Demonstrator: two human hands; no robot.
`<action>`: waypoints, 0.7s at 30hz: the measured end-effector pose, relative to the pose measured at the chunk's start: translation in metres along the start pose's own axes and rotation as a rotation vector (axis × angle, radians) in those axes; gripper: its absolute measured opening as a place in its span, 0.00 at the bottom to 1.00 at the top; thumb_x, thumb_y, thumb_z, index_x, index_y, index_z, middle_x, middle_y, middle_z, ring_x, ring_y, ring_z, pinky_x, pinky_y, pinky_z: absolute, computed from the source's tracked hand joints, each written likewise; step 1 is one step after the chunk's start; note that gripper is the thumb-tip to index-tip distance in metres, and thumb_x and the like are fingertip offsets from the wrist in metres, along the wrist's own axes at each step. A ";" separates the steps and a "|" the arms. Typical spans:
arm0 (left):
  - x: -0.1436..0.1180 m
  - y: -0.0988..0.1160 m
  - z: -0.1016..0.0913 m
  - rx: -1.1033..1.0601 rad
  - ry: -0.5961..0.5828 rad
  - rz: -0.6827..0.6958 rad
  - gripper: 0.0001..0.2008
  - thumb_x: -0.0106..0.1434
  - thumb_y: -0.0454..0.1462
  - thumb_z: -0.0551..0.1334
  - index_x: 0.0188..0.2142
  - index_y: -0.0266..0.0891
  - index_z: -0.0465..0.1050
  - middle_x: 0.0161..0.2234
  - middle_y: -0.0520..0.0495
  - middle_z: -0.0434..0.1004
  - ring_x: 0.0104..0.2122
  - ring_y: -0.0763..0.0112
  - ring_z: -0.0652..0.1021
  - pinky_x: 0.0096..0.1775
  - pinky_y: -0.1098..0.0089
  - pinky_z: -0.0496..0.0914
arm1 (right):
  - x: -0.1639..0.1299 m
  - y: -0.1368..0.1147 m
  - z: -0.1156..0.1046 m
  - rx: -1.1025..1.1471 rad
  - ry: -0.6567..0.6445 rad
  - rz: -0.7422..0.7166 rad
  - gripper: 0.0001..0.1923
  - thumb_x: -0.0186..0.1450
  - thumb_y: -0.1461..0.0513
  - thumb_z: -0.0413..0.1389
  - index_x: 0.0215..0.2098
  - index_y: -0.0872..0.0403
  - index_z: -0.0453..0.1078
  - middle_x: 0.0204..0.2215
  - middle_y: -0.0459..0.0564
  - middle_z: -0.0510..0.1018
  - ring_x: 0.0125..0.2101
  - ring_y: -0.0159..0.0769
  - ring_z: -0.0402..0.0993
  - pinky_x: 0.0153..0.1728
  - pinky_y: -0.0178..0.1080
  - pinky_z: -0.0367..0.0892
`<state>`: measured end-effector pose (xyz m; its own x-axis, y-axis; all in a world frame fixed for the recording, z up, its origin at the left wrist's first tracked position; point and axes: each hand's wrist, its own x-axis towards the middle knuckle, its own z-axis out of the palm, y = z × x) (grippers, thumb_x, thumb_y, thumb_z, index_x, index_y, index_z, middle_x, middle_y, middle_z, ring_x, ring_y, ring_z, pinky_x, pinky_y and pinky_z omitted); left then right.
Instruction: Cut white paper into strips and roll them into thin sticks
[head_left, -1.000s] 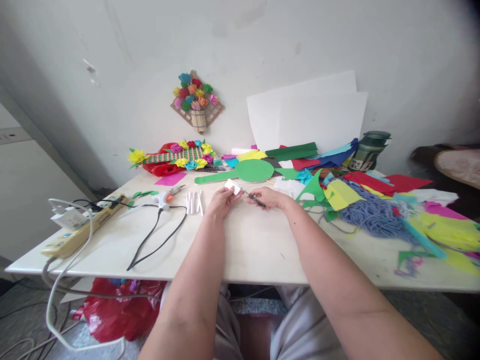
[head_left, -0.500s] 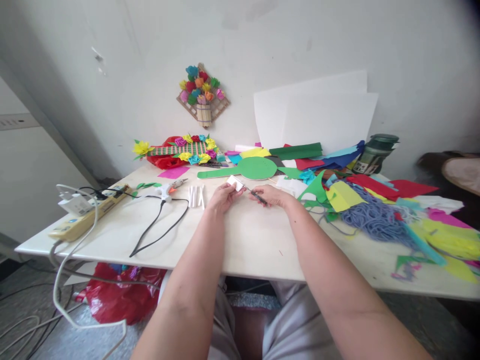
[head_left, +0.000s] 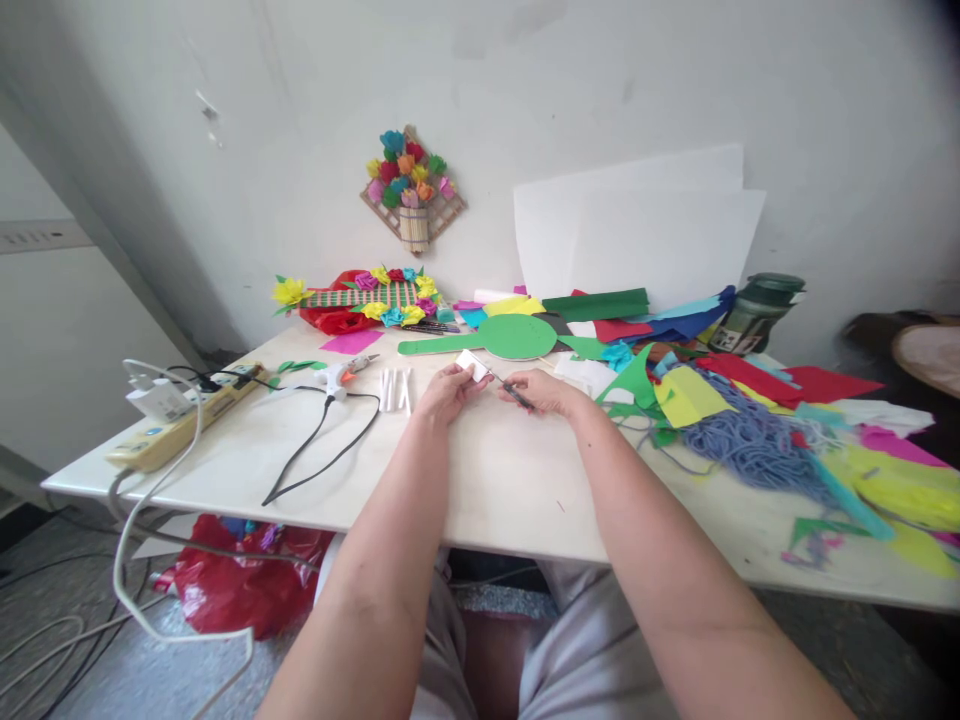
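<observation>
My left hand (head_left: 448,393) pinches a small piece of white paper (head_left: 471,364) above the white table. Closed around the dark handles of a pair of scissors (head_left: 517,395) is my right hand (head_left: 546,392). The scissors' blades point left and reach the edge of the paper; whether they are apart or together is too small to tell. Just beyond both hands lies a flat green round shape (head_left: 517,336) with a long strip to its left. Several white paper rolls (head_left: 395,390) rest left of my left hand.
A white glue gun (head_left: 335,378) with a black cord lies at left, beside a power strip (head_left: 161,435). Blue-grey yarn (head_left: 750,440) and coloured paper scraps (head_left: 694,396) cover the right side. A dark green bottle (head_left: 761,312) and a flower-trimmed guitar shape (head_left: 367,297) stand farther back.
The view has shifted slightly, so the scene sits a little farther right. Both hands keep nearly the same pose, with the paper and scissors still held.
</observation>
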<state>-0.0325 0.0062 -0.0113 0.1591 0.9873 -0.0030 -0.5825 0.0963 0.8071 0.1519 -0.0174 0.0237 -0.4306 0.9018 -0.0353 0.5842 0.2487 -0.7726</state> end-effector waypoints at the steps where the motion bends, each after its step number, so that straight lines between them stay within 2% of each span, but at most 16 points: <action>1: 0.000 0.000 0.000 0.002 -0.003 -0.002 0.03 0.59 0.25 0.58 0.30 0.30 0.69 0.31 0.40 0.77 0.36 0.65 0.80 0.46 0.65 0.74 | 0.000 0.000 0.000 0.006 0.003 -0.008 0.16 0.53 0.52 0.58 0.31 0.56 0.67 0.18 0.40 0.63 0.15 0.23 0.58 0.14 0.29 0.55; 9: 0.002 0.000 -0.002 -0.003 -0.008 -0.001 0.03 0.58 0.26 0.59 0.33 0.30 0.71 0.32 0.40 0.78 0.35 0.65 0.80 0.45 0.65 0.74 | 0.004 0.005 0.001 0.059 0.000 -0.087 0.16 0.51 0.52 0.58 0.29 0.57 0.68 0.19 0.41 0.64 0.17 0.24 0.57 0.17 0.31 0.56; 21: 0.001 0.003 0.000 -0.006 -0.007 -0.003 0.05 0.59 0.25 0.57 0.33 0.28 0.71 0.34 0.37 0.78 0.37 0.64 0.80 0.44 0.65 0.75 | 0.001 0.001 0.000 0.115 0.009 -0.042 0.16 0.49 0.53 0.61 0.29 0.57 0.71 0.17 0.40 0.63 0.18 0.25 0.56 0.18 0.30 0.53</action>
<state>-0.0343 0.0073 -0.0091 0.1664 0.9861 -0.0014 -0.5869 0.1002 0.8034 0.1523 -0.0162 0.0234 -0.4466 0.8947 0.0033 0.4829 0.2442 -0.8409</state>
